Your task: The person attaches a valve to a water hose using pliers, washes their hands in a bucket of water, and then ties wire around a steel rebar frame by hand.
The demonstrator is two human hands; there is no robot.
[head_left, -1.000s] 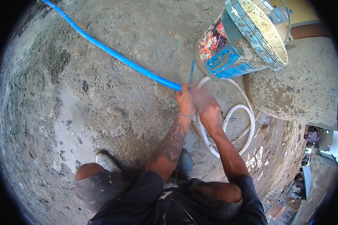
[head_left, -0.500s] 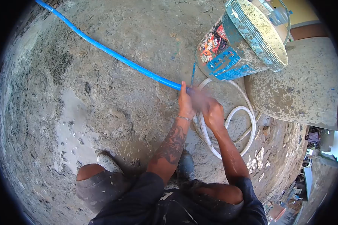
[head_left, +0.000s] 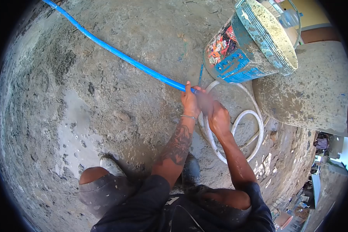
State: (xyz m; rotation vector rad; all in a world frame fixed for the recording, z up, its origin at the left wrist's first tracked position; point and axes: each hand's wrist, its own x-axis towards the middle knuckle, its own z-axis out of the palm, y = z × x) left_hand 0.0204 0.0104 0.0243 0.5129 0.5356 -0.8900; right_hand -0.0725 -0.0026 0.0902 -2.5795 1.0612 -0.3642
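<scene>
A long blue hose (head_left: 123, 57) runs from the upper left down to my hands. My left hand (head_left: 190, 102) is closed round it close to its near end, thumb lying along the top. Just right of it, my right hand (head_left: 219, 119) is closed with bent fingers at the hose's end. A blurred patch between the hands hides the fingertips and whatever they grip there. Below and behind my hands, a white hose (head_left: 258, 125) lies in loose coils on the muddy ground.
A paint-smeared bucket (head_left: 236, 58) stands at the upper right beside a large round concrete form (head_left: 307, 87). A clear bottle (head_left: 288, 18) is behind the bucket. Wet, rough ground with a pale puddle (head_left: 79, 135) spreads to the left. My boot (head_left: 191, 170) is below my hands.
The far part of the blue hose has shifted slightly right. My hands stay almost in place at its end, with only a small shift of the left fingers.
</scene>
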